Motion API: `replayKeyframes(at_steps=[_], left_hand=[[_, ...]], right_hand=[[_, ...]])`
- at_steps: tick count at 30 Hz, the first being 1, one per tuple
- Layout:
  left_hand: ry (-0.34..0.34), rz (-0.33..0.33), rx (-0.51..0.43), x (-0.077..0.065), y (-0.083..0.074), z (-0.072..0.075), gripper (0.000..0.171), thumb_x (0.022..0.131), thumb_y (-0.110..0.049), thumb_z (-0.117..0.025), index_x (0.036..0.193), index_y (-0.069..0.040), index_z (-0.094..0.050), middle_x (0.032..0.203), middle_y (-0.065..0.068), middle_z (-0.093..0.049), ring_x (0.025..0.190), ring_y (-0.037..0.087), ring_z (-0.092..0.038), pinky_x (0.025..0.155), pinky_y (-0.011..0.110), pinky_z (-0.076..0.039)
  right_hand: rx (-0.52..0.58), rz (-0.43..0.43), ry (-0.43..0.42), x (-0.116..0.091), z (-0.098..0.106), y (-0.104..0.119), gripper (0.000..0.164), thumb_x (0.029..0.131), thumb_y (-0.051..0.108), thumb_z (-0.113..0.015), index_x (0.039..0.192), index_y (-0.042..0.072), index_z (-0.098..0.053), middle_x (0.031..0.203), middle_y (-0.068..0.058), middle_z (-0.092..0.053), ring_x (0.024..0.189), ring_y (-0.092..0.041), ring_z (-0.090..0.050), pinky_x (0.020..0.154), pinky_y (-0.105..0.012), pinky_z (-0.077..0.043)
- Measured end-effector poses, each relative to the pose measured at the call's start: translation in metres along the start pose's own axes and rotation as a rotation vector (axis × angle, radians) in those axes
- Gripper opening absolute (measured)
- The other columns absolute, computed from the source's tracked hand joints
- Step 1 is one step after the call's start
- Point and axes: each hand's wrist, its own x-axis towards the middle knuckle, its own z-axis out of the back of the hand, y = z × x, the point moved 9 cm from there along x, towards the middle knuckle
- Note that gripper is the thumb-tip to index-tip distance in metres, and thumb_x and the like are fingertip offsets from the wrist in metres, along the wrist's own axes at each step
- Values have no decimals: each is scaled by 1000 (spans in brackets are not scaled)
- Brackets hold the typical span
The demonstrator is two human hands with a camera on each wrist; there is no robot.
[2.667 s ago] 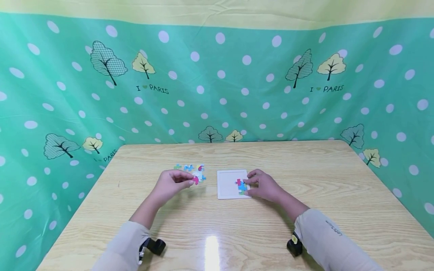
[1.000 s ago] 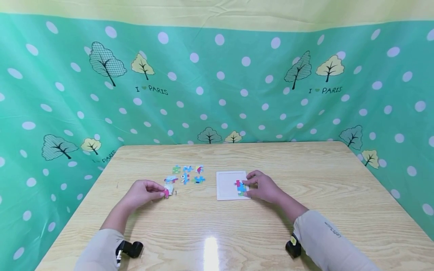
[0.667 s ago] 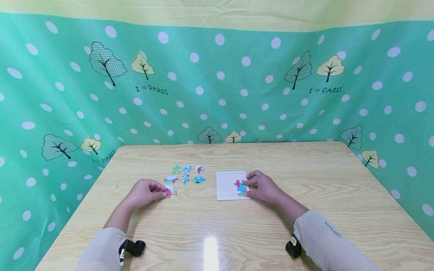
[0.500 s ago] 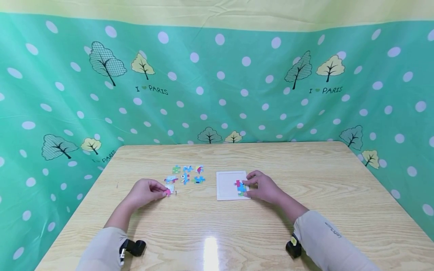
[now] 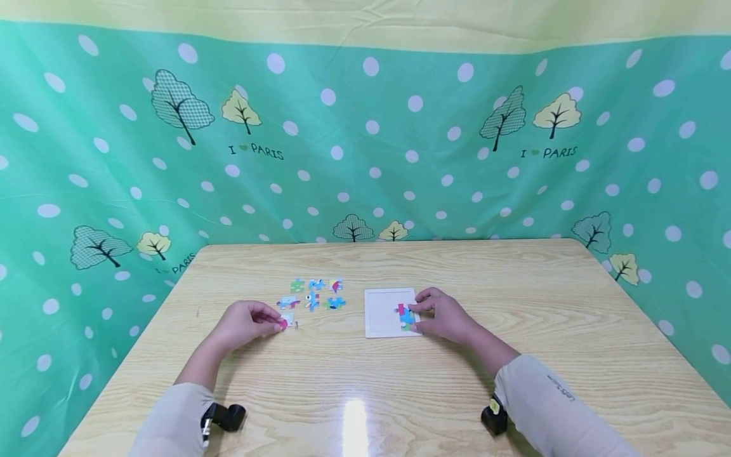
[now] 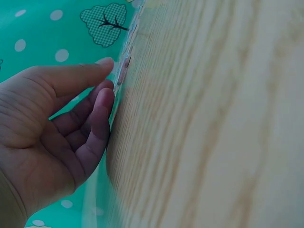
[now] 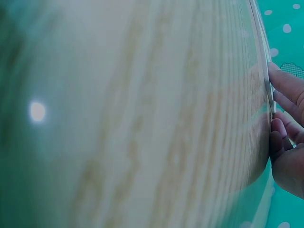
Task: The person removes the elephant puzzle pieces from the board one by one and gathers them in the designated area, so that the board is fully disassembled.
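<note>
At the left of the head view, my left hand (image 5: 242, 325) pinches a pink-and-white jigsaw piece (image 5: 289, 318) low over the table, beside the loose pieces. The left wrist view shows thumb and fingertips of the left hand (image 6: 61, 114) close together at the piece's edge. To the right, my right hand (image 5: 445, 315) grips the right side of a white square puzzle tray (image 5: 379, 330), its fingers and thumb set apart along that edge. Joined red, blue and green pieces (image 5: 407, 317) lie inside the tray's right side, partly hidden by the fingers.
Several loose jigsaw pieces (image 5: 311, 301) lie in rough rows between my left hand and the tray. A tiny piece or scrap (image 5: 296, 324) is beside the held piece. Behind the wooden table (image 5: 485, 266) hangs a green dotted cloth (image 5: 365, 158).
The left hand has carried the pink-and-white piece left and nearer from beside the tray, uncovering loose pieces. Over the last half second it has barely shifted. The right hand stays on the tray.
</note>
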Motion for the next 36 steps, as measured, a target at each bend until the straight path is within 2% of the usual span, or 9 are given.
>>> replayKeyframes(at_steps=[7,13,23,29,36], left_hand=[[-11,8,-91,-5,-7,1,25,81,-18,-80,101,-5,-73,88,7,-67,74,22,-61,62,31,-54],[-25,-57,-123,-9,-25,-1,26,82,-18,-79,104,-4,-73,89,6,-68,78,21,-60,61,29,-49],[14,-106,-182,-7,-51,-19,28,83,-16,-79,106,-2,-72,106,10,-67,92,23,-61,72,31,-52],[53,-123,-196,-3,-66,-33,31,82,-21,-79,106,-2,-71,102,8,-67,92,24,-61,75,35,-53],[75,-156,-190,2,-82,-42,29,83,-23,-78,105,-4,-72,102,7,-66,92,24,-60,70,36,-52]], right_hand=[[-11,-10,0,0,1,1,43,80,19,-82,119,6,-69,126,-5,-53,120,-28,-49,101,-44,-43],[-22,-14,1,0,1,0,43,80,20,-82,119,7,-70,126,-5,-53,120,-28,-49,102,-45,-41],[-33,-20,-6,-2,1,-1,44,79,20,-83,119,8,-70,127,-5,-54,123,-28,-48,102,-45,-41],[-37,-18,2,-3,0,1,44,80,20,-82,121,8,-69,128,-6,-54,125,-29,-47,104,-45,-40],[-20,23,21,-6,1,3,44,83,19,-79,123,7,-68,132,-9,-53,126,-32,-47,102,-46,-42]])
